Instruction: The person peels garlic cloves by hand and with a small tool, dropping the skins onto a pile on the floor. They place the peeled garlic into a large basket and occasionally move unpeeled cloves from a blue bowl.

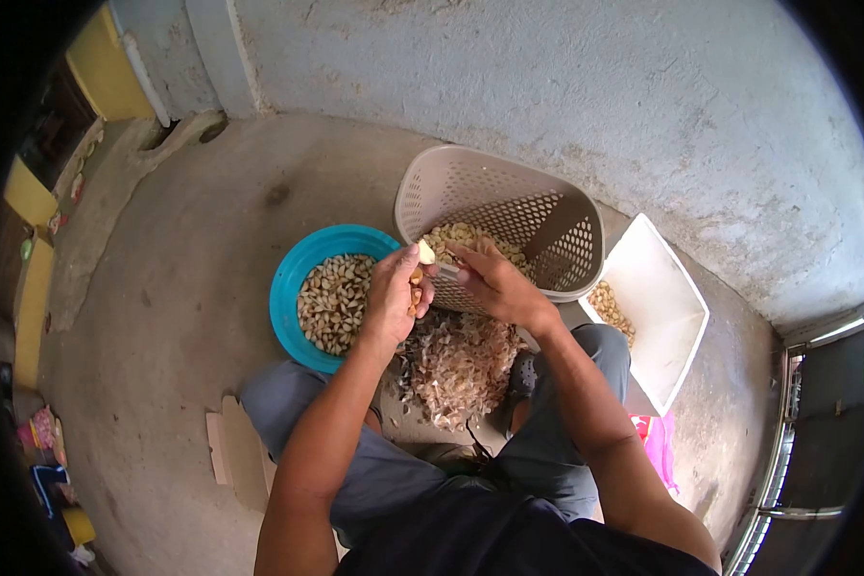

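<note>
We see a round turquoise plastic basin of pale pieces at left, a tall taupe perforated basket holding peeled pieces, and a white box, its contents partly hidden. Our left hand grips a pale yellow piece and brown ones; our right hand's grip we cannot tell.

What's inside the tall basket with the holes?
Pale peeled pieces lie in the basket. The right hand covers some; what's beneath the top layer can't be seen.

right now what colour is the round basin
The basin is turquoise, clearest in the head view.
</note>
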Action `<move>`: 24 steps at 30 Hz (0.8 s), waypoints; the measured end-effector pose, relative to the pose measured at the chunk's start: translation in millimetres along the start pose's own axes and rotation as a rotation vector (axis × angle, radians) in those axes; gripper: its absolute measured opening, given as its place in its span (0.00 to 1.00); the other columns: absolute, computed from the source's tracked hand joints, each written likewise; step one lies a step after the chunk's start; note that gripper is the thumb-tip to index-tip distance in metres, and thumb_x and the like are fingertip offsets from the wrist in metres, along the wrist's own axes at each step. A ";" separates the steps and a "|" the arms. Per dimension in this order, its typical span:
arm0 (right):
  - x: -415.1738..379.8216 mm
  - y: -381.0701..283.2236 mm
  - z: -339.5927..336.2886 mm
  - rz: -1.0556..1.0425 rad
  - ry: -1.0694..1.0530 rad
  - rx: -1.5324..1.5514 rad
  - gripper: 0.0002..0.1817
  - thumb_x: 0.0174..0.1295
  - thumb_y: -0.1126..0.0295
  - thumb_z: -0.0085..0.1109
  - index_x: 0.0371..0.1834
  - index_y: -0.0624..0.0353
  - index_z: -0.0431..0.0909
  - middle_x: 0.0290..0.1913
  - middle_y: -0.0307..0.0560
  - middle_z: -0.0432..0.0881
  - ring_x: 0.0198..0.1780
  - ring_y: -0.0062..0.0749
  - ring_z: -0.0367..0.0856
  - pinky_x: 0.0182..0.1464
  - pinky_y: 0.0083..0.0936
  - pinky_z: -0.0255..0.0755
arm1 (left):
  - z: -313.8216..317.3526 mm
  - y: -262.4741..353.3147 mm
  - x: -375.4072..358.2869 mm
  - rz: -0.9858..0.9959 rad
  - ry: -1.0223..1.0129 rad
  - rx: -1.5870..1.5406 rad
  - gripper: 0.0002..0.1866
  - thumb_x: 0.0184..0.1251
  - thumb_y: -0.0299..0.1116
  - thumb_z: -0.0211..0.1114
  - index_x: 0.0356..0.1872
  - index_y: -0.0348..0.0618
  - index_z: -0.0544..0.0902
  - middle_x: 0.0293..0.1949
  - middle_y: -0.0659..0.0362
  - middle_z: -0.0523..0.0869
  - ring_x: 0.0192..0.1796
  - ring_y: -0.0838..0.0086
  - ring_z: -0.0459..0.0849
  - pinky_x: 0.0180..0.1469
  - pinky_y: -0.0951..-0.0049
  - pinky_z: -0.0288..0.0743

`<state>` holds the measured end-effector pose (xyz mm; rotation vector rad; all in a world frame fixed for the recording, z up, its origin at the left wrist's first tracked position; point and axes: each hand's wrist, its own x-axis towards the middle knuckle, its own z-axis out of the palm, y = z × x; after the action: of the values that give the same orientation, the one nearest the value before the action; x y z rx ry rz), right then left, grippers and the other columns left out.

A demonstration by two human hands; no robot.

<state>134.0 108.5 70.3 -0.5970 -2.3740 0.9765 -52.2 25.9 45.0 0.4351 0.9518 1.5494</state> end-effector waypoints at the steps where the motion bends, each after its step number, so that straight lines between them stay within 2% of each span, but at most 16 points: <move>1: 0.0 -0.1 -1.1 0.073 -0.028 0.097 0.23 0.76 0.70 0.57 0.72 0.65 0.72 0.37 0.46 0.75 0.32 0.29 0.78 0.35 0.29 0.72 | 0.6 1.1 -1.1 -0.003 -0.017 0.017 0.15 0.84 0.43 0.57 0.46 0.39 0.81 0.33 0.56 0.85 0.20 0.77 0.78 0.14 0.79 0.65; 4: 3.1 -15.7 -2.4 0.449 0.067 0.372 0.14 0.76 0.72 0.57 0.59 0.69 0.77 0.32 0.50 0.77 0.37 0.39 0.79 0.44 0.34 0.74 | 0.6 2.6 -1.4 -0.022 -0.086 0.061 0.15 0.84 0.42 0.57 0.48 0.38 0.80 0.33 0.56 0.85 0.20 0.78 0.78 0.14 0.79 0.65; 7: 5.5 -18.3 -3.3 0.476 0.140 0.422 0.12 0.77 0.68 0.58 0.48 0.70 0.78 0.32 0.51 0.78 0.36 0.35 0.79 0.41 0.34 0.73 | -1.9 -0.8 0.6 -0.057 -0.135 0.065 0.15 0.84 0.42 0.57 0.49 0.38 0.80 0.32 0.57 0.84 0.20 0.78 0.77 0.14 0.79 0.65; 10: 4.5 -3.7 -4.0 0.303 0.022 0.177 0.15 0.76 0.64 0.60 0.43 0.70 0.77 0.33 0.56 0.79 0.35 0.39 0.80 0.41 0.38 0.74 | 1.7 -1.1 0.0 -0.081 -0.081 0.020 0.16 0.84 0.43 0.56 0.49 0.38 0.80 0.30 0.58 0.82 0.19 0.79 0.75 0.14 0.79 0.65; 12: 2.5 -0.6 1.7 0.166 0.069 0.093 0.18 0.75 0.60 0.63 0.42 0.69 0.77 0.33 0.59 0.79 0.35 0.44 0.80 0.40 0.40 0.73 | 3.7 1.5 -1.6 -0.104 -0.041 -0.011 0.16 0.84 0.43 0.56 0.49 0.38 0.80 0.29 0.59 0.81 0.18 0.79 0.74 0.14 0.79 0.65; 13: 2.3 -1.2 3.8 0.099 0.092 0.050 0.20 0.74 0.58 0.64 0.42 0.69 0.77 0.33 0.61 0.80 0.35 0.46 0.80 0.40 0.41 0.73 | 0.7 0.0 0.1 -0.113 -0.084 -0.017 0.16 0.84 0.43 0.57 0.49 0.38 0.80 0.30 0.59 0.82 0.18 0.79 0.75 0.14 0.79 0.65; 16: 1.6 -5.9 5.0 0.151 0.068 0.037 0.26 0.70 0.51 0.67 0.41 0.70 0.77 0.34 0.65 0.80 0.35 0.52 0.79 0.41 0.43 0.72 | -7.4 -1.4 3.1 -0.137 -0.190 -0.024 0.16 0.85 0.43 0.56 0.47 0.38 0.81 0.30 0.59 0.82 0.18 0.79 0.75 0.13 0.79 0.65; 19: 1.6 -8.0 4.1 0.184 0.061 0.059 0.30 0.68 0.47 0.68 0.38 0.70 0.77 0.32 0.65 0.80 0.34 0.52 0.79 0.40 0.43 0.72 | -8.0 -2.9 2.8 -0.156 -0.236 -0.011 0.17 0.86 0.42 0.54 0.47 0.37 0.81 0.30 0.59 0.82 0.18 0.80 0.74 0.13 0.79 0.65; 24: 2.9 -6.5 1.8 0.197 0.005 0.023 0.31 0.68 0.45 0.68 0.33 0.70 0.78 0.27 0.64 0.78 0.30 0.51 0.80 0.37 0.43 0.73 | -7.6 -3.6 3.2 -0.165 -0.254 0.005 0.16 0.85 0.42 0.56 0.46 0.37 0.81 0.30 0.59 0.83 0.17 0.80 0.74 0.13 0.80 0.65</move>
<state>129.4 105.0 74.8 -0.8361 -2.3294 1.0824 -56.2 26.4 36.9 0.5300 0.7744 1.3082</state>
